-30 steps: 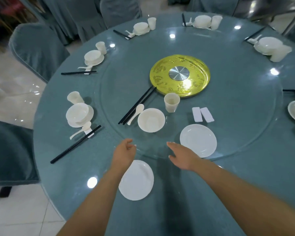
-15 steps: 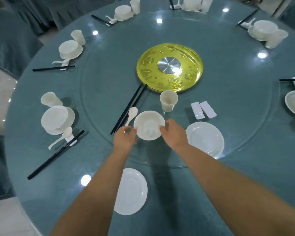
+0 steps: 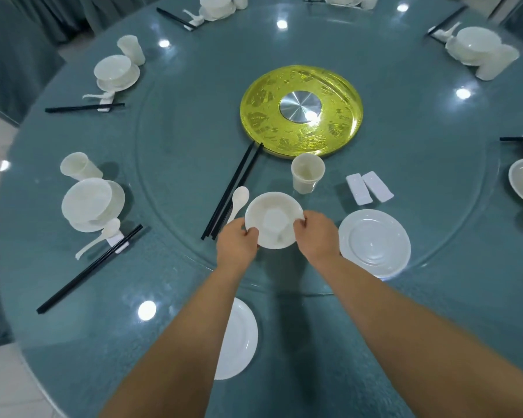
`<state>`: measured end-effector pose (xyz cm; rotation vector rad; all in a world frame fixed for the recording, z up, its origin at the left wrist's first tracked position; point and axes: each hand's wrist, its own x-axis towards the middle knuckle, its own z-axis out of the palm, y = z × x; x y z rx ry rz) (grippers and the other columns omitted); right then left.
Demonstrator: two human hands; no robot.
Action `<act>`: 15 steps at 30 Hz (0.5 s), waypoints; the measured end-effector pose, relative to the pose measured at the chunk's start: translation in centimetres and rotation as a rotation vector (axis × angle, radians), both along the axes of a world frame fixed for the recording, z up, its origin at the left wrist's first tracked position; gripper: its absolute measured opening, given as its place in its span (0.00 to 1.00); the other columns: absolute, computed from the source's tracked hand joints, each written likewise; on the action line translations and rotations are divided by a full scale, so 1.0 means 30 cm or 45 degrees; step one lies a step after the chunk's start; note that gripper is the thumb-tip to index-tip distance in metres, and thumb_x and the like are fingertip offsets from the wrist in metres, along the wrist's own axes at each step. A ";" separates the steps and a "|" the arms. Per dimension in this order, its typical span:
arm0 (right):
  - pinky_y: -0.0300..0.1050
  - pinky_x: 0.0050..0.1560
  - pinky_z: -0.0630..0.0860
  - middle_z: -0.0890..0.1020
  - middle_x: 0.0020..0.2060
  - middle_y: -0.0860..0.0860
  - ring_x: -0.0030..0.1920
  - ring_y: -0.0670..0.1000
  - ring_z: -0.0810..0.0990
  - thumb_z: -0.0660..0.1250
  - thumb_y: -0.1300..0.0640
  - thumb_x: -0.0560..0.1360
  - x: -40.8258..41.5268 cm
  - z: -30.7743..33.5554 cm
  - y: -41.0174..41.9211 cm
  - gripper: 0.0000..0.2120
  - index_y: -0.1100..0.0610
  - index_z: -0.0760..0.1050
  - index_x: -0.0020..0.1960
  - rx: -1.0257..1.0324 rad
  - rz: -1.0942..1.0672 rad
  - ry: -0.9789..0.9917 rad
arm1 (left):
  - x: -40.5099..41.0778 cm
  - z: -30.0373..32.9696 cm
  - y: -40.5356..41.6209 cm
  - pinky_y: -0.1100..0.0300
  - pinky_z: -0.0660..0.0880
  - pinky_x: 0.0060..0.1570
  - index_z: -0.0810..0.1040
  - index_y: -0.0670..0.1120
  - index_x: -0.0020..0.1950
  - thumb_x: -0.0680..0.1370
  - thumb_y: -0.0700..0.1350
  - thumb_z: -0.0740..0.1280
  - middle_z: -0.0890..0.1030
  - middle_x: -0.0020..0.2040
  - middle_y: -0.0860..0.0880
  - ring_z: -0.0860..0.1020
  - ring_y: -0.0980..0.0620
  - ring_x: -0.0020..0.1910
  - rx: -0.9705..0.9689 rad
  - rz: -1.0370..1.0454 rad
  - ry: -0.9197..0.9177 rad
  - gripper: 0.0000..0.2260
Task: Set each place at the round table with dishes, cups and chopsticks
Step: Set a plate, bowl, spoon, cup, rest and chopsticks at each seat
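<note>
Places at the left and top of the frame look set. Both hands, the left hand (image 3: 236, 247) and right hand (image 3: 316, 238), hold the bowl (image 3: 272, 218); the plate (image 3: 237, 339) at the bottom waits, nothing on it.

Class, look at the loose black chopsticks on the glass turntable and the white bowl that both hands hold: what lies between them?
In the head view, a white spoon lies between the chopsticks and the bowl, its handle running toward the left hand.

No legible text (anywhere visible).
</note>
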<state>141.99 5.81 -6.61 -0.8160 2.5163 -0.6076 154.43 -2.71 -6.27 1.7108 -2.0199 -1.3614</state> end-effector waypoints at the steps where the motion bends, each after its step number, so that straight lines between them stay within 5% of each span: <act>1: 0.46 0.40 0.66 0.80 0.43 0.58 0.41 0.58 0.74 0.57 0.57 0.78 -0.005 0.002 0.002 0.11 0.62 0.74 0.46 -0.003 0.021 -0.003 | 0.000 0.000 0.002 0.44 0.80 0.42 0.77 0.39 0.42 0.72 0.40 0.60 0.80 0.35 0.41 0.80 0.39 0.40 -0.014 -0.027 -0.012 0.08; 4: 0.48 0.43 0.68 0.80 0.47 0.59 0.48 0.62 0.77 0.54 0.57 0.80 -0.014 0.018 0.010 0.14 0.64 0.72 0.57 0.038 0.124 0.019 | -0.001 0.016 0.008 0.47 0.80 0.44 0.77 0.44 0.52 0.74 0.42 0.57 0.81 0.38 0.45 0.81 0.42 0.39 -0.043 -0.130 -0.059 0.12; 8: 0.52 0.56 0.70 0.75 0.64 0.59 0.63 0.62 0.74 0.52 0.54 0.82 -0.008 0.048 0.038 0.26 0.61 0.53 0.77 0.040 0.230 -0.061 | 0.004 0.027 0.015 0.48 0.79 0.49 0.69 0.51 0.67 0.79 0.47 0.54 0.80 0.49 0.46 0.82 0.42 0.42 -0.165 -0.228 -0.156 0.17; 12: 0.49 0.72 0.58 0.57 0.77 0.56 0.76 0.55 0.57 0.53 0.53 0.82 0.007 0.072 0.061 0.28 0.61 0.50 0.78 -0.115 0.273 -0.145 | 0.019 0.079 0.038 0.52 0.75 0.49 0.69 0.49 0.67 0.80 0.47 0.55 0.79 0.53 0.46 0.79 0.44 0.49 -0.303 -0.214 -0.286 0.15; 15: 0.51 0.72 0.61 0.64 0.74 0.57 0.74 0.56 0.62 0.52 0.54 0.82 0.025 0.101 0.072 0.23 0.62 0.58 0.75 -0.232 0.279 -0.130 | 0.045 0.128 0.054 0.56 0.71 0.47 0.72 0.48 0.63 0.81 0.47 0.56 0.79 0.53 0.48 0.77 0.45 0.52 -0.354 -0.116 -0.233 0.13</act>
